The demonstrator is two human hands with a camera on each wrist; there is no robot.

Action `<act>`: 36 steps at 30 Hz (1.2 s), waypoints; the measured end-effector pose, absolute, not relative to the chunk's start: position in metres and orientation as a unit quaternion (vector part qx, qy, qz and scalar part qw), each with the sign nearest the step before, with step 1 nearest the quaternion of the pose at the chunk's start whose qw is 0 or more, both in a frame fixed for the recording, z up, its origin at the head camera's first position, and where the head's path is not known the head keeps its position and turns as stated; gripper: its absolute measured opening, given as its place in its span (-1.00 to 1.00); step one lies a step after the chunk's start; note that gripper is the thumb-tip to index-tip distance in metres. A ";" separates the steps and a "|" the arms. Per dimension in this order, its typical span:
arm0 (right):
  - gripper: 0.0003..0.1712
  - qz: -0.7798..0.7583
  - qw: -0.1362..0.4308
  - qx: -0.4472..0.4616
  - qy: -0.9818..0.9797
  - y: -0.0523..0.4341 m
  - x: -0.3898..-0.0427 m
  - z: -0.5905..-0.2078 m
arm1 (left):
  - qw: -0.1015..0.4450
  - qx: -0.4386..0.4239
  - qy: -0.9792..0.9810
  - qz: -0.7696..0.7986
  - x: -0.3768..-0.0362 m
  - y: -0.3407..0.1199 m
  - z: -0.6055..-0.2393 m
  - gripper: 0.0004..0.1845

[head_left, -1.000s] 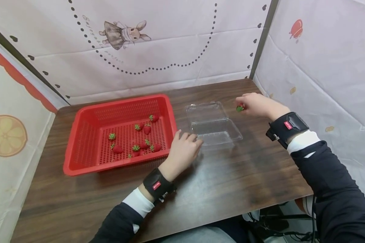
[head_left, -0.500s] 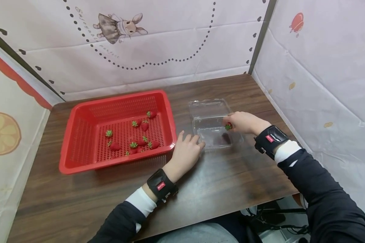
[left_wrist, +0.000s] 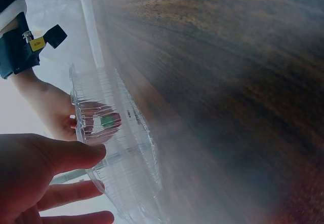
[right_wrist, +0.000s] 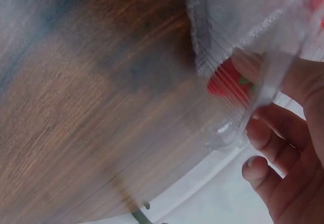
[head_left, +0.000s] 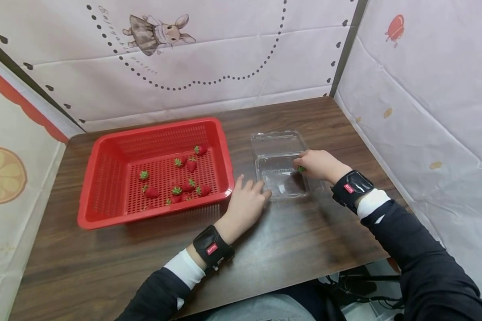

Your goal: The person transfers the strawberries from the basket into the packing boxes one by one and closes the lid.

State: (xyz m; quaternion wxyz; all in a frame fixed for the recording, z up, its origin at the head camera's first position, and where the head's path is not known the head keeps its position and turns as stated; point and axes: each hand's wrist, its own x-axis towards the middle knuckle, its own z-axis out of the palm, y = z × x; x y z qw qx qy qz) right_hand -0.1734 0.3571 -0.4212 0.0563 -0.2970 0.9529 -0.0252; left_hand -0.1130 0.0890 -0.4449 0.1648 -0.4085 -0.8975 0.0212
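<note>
A clear plastic clamshell box point(head_left: 282, 191) lies on the table with its lid point(head_left: 279, 143) folded back. My right hand point(head_left: 319, 165) reaches over the box's right end and holds a strawberry point(right_wrist: 223, 83) down inside, seen through the ribbed wall in the right wrist view. Its green leaves point(left_wrist: 108, 120) show in the left wrist view. My left hand point(head_left: 247, 201) is at the box's left side, fingers spread and fairly straight, the thumb point(left_wrist: 81, 155) and a finger right at the rim. Part of the strawberry is hidden by my right fingers in the head view.
A red perforated basket point(head_left: 104, 178) stands left of the box, its right front corner near my left hand. Several strawberries point(head_left: 150, 191) lie in it. The brown wooden table point(head_left: 289, 254) is bordered by printed cloth walls point(head_left: 233, 49) at the back and sides.
My right hand has moved left and toward me with the strawberry, from beyond the box's right side to inside its right end. My left hand has stayed by the box.
</note>
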 end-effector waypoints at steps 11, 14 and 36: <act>-0.76 0.032 -0.053 -0.283 0.957 0.352 -0.170 -0.428 | 0.175 -0.410 -0.895 0.021 -0.111 0.086 -0.445 -0.81; -0.76 0.035 -0.073 -0.289 0.954 0.352 -0.170 -0.429 | 0.173 -0.409 -0.896 0.025 -0.110 0.086 -0.445 -0.81; -0.75 -0.003 -0.049 -0.291 0.955 0.349 -0.167 -0.428 | 0.177 -0.395 -0.901 0.042 -0.106 0.084 -0.446 -0.66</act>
